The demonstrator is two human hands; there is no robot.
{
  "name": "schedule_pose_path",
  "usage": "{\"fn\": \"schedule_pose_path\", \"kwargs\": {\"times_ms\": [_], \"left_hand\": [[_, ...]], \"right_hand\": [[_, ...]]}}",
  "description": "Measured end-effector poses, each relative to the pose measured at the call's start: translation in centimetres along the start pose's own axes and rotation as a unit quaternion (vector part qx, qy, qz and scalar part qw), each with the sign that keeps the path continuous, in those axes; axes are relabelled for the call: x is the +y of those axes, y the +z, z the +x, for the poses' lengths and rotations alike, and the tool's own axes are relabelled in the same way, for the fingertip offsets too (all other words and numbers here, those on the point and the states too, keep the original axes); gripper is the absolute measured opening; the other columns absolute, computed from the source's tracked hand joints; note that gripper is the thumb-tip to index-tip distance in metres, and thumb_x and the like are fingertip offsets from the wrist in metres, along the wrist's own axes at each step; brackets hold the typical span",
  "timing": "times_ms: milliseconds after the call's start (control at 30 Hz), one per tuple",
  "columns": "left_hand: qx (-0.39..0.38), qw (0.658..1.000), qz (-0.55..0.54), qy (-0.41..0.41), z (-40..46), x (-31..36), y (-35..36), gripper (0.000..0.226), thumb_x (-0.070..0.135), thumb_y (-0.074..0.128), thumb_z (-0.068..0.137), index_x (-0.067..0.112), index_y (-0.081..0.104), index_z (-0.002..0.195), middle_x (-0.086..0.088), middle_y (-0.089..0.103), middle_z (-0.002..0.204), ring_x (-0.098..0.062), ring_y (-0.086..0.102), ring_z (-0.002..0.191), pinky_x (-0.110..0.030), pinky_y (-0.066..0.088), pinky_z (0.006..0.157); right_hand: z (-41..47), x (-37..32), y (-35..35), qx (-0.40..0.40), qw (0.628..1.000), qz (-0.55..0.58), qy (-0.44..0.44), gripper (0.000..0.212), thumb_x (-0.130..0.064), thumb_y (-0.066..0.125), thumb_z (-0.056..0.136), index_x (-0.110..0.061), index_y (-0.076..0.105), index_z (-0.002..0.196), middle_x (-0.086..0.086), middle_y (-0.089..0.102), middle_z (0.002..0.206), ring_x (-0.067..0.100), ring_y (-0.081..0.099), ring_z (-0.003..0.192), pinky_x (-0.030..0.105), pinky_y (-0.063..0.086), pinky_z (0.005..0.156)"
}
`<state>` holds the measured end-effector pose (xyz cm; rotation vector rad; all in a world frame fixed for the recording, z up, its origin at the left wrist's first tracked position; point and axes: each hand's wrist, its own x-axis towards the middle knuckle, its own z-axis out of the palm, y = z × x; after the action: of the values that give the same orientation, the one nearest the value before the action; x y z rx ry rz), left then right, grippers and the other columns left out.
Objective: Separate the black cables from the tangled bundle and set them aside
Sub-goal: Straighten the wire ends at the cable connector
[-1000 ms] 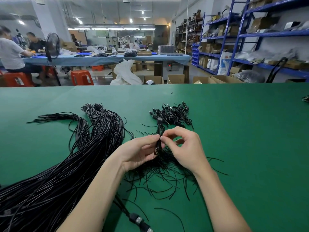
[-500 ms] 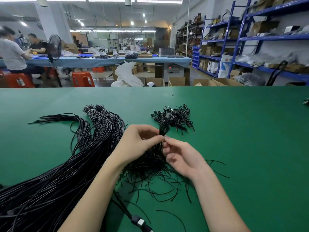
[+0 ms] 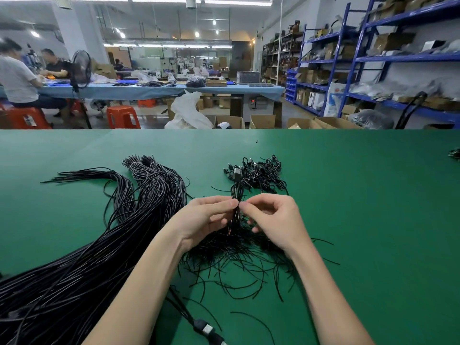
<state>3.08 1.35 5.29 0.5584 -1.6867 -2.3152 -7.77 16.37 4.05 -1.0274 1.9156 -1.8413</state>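
Two hands are working the tangled bundle [image 3: 239, 247] mid-table: left hand [image 3: 206, 220] pinching upright black cables [image 3: 236, 195], right hand [image 3: 273, 217] fingertips closing on one strand, best drawn out slowly.

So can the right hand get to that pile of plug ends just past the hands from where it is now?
Probably yes. The right hand pinches the thin cables together with the left hand, so it must let go first. The plug pile lies just beyond on bare green table, nothing between.
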Motion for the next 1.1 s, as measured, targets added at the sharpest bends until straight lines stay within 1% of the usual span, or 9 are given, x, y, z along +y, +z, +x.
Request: {"fn": "schedule_pose_path", "kwargs": {"times_ms": [133,200,267,433,633,733,833,967,1100], "left_hand": [[0.034,0.987,0.110,0.108,-0.3,0.1,0.2,0.031,0.027,0.084,0.068,0.012,0.077,0.094,0.001,0.075,0.084,-0.008,0.065,0.072,-0.017,0.053,0.066],[0.034,0.977,0.148,0.152,-0.4,0.3,0.2,0.028,0.030,0.084,0.068,0.015,0.079,0.091,-0.002,0.077,0.086,-0.009,0.065,0.069,-0.016,0.051,0.065],[0.040,0.974,0.157,0.160,-0.4,0.6,0.0,0.026,0.031,0.085,0.069,0.015,0.081,0.090,-0.004,0.078,0.088,-0.009,0.066,0.067,-0.015,0.051,0.064],[0.076,0.994,0.050,0.067,0.1,0.2,0.0,0.015,0.015,0.080,0.081,0.006,0.079,0.092,-0.007,0.075,0.083,-0.009,0.064,0.064,-0.016,0.053,0.060],[0.064,0.996,-0.052,-0.018,0.3,0.1,0.2,0.033,0.011,0.078,0.082,-0.004,0.072,0.111,-0.008,0.069,0.087,-0.006,0.061,0.058,-0.014,0.051,0.051],[0.044,0.997,-0.051,-0.029,0.4,0.2,0.1,0.035,0.013,0.078,0.080,-0.002,0.072,0.112,-0.010,0.069,0.094,-0.008,0.063,0.066,-0.015,0.053,0.054],[0.023,0.999,-0.041,-0.028,0.4,-0.1,0.0,0.034,0.012,0.079,0.077,-0.001,0.073,0.108,-0.009,0.071,0.091,-0.008,0.066,0.068,-0.017,0.054,0.054],[0.003,1.000,-0.023,-0.020,0.5,-0.2,-0.3,0.039,0.012,0.082,0.069,0.001,0.072,0.105,-0.007,0.072,0.089,-0.009,0.066,0.069,-0.019,0.057,0.060],[0.067,0.997,0.016,0.040,0.9,-0.9,0.1,0.043,0.014,0.085,0.069,0.001,0.071,0.107,-0.008,0.076,0.088,-0.009,0.068,0.068,-0.021,0.058,0.068]], "right_hand": [[0.2,-0.3,0.9,0.004,0.983,0.144,0.118,0.022,-0.009,0.075,0.085,-0.018,0.079,0.066,0.003,0.069,0.068,0.008,0.060,0.053,0.017,0.045,0.046],[0.1,-0.5,1.0,-0.042,0.901,0.341,0.266,0.014,-0.007,0.075,0.075,-0.011,0.077,0.062,0.004,0.065,0.068,0.006,0.054,0.049,0.013,0.038,0.038],[-0.1,-0.3,1.1,-0.080,0.836,0.441,0.316,0.009,-0.011,0.078,0.074,-0.006,0.076,0.067,0.003,0.064,0.070,0.004,0.051,0.048,0.011,0.035,0.035],[0.3,0.5,1.3,0.001,0.989,0.105,0.102,0.019,-0.020,0.084,0.083,-0.017,0.076,0.100,-0.001,0.078,0.086,0.010,0.069,0.063,0.019,0.052,0.053],[0.2,1.4,0.5,0.067,0.969,-0.171,-0.166,0.005,-0.031,0.079,0.087,-0.035,0.078,0.088,-0.025,0.073,0.089,0.005,0.070,0.078,0.010,0.046,0.058],[0.2,1.5,0.4,0.073,0.969,-0.156,-0.176,0.006,-0.033,0.078,0.087,-0.035,0.078,0.093,-0.025,0.073,0.096,0.007,0.069,0.080,0.011,0.045,0.055],[0.2,1.8,0.5,0.060,0.978,-0.137,-0.145,0.005,-0.030,0.075,0.091,-0.034,0.076,0.089,-0.021,0.073,0.088,0.010,0.070,0.077,0.028,0.058,0.057],[0.1,1.7,0.5,-0.014,1.000,-0.004,0.014,0.009,-0.021,0.068,0.098,-0.020,0.075,0.092,-0.005,0.069,0.069,0.008,0.062,0.057,0.022,0.051,0.052],[0.2,1.1,1.2,-0.014,0.980,0.119,0.158,0.018,-0.024,0.067,0.099,-0.007,0.072,0.101,0.002,0.071,0.081,0.010,0.067,0.062,0.021,0.053,0.051]]}}
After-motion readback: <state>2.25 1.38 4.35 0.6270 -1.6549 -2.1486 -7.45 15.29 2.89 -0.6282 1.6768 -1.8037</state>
